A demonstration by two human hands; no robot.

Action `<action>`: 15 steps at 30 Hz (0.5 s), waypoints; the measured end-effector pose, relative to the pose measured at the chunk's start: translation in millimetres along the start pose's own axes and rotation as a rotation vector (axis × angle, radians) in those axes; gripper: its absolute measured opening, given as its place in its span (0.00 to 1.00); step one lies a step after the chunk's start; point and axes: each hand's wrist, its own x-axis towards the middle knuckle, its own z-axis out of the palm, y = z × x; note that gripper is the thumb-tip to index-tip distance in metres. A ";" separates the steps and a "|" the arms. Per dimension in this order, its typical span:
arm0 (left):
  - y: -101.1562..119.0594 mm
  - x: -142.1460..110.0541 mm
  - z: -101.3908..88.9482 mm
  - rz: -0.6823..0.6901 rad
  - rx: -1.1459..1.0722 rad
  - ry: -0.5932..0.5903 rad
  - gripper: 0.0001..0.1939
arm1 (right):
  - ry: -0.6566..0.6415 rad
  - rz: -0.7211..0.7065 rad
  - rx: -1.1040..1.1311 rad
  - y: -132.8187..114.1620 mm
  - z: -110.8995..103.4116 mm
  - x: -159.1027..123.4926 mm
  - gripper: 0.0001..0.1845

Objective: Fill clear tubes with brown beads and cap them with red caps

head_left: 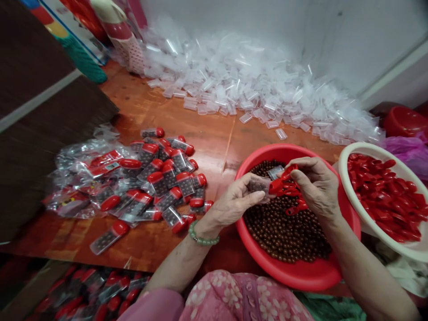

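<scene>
Left hand (234, 200) clamped on a clear tube (259, 186), right hand (317, 189) on red caps (284, 185).
Under the fingers, brown beads (284, 227) fill a red basin (354, 227); right of them, a white bowl (343, 178) holds more caps.

No readable text, the red-printed labels (105, 158) on the bagged bead tubes (103, 196) too blurred.

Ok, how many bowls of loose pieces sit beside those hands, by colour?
Red basin of brown beads: 1
White bowl of red caps: 1
Total: 2
</scene>
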 end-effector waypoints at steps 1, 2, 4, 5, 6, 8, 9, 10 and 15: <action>-0.5 -0.3 -0.3 0.012 0.011 0.020 0.18 | -0.003 -0.045 -0.050 -0.6 -4.3 -0.3 0.12; -0.8 -0.6 -0.6 0.024 0.026 0.041 0.17 | -0.016 -0.090 -0.110 -0.9 -8.4 -0.7 0.09; -0.9 -0.9 -0.8 0.051 0.057 0.077 0.16 | -0.082 -0.177 -0.235 -0.5 -14.4 -1.4 0.07; -0.7 -0.9 -0.7 0.065 0.073 0.090 0.15 | -0.130 -0.220 -0.285 -0.1 -15.7 -1.9 0.07; -0.3 -0.8 -0.4 0.081 0.089 0.096 0.15 | -0.182 -0.258 -0.319 0.3 -15.7 -2.4 0.08; 0.7 -0.5 0.5 0.101 0.114 0.099 0.14 | -0.273 -0.308 -0.343 1.1 -12.7 -3.7 0.09; 1.0 -0.4 1.0 0.104 0.120 0.099 0.14 | -0.303 -0.323 -0.342 1.5 -10.3 -4.6 0.10; 1.2 -0.3 1.4 0.104 0.122 0.104 0.14 | -0.321 -0.324 -0.341 1.8 -7.9 -5.5 0.10; 0.6 -0.5 1.8 0.112 0.106 0.157 0.15 | -0.339 -0.281 -0.338 4.9 -0.8 -10.3 0.15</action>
